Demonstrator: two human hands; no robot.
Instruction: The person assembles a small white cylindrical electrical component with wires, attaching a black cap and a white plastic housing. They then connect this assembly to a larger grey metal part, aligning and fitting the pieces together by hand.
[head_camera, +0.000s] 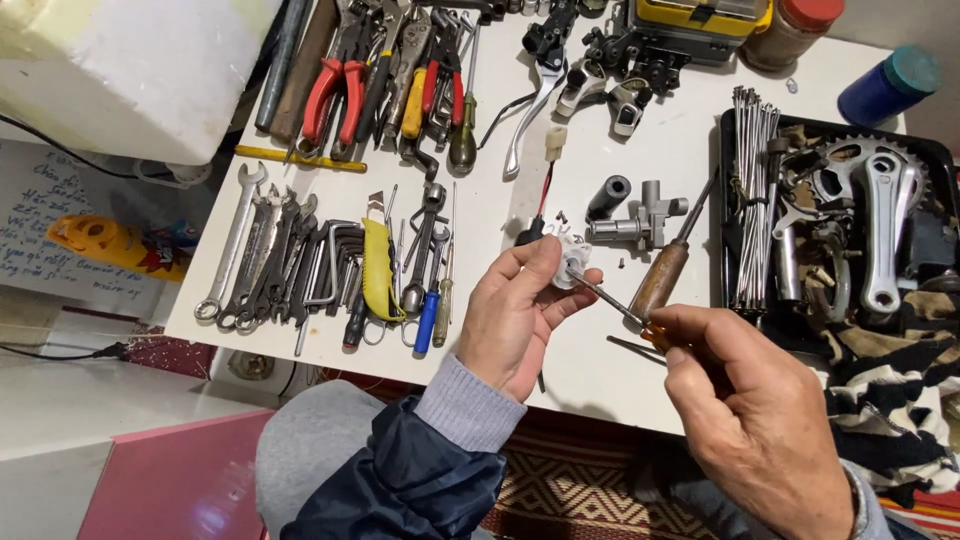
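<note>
1. Closest to me, my right hand (745, 400) is wrapped around the orange handle of a thin steel-shafted screwdriver (610, 303), fingers clamped tight on it.
2. Its tip meets a small round white plastic part (571, 262), which sits above the near edge of the white surface (500, 150).
3. My left hand (515, 315) pinches that white part, thumb and fingers closed around it.
4. Just beyond lies a wooden-handled screwdriver (660, 275), beside a grey metal fitting with tube stubs (640, 220) and a short black cylinder (607, 197).
5. To the left lie a row of steel spanners (260, 250), a yellow-handled tool (378, 265) and a small blue-handled screwdriver (428, 318).
6. Farther back are red-handled pliers (335, 95).
7. On the right, a black tray (728, 200) holds a bundle of steel spokes (752, 190) and a silver crank arm with chainring (880, 220).
</note>
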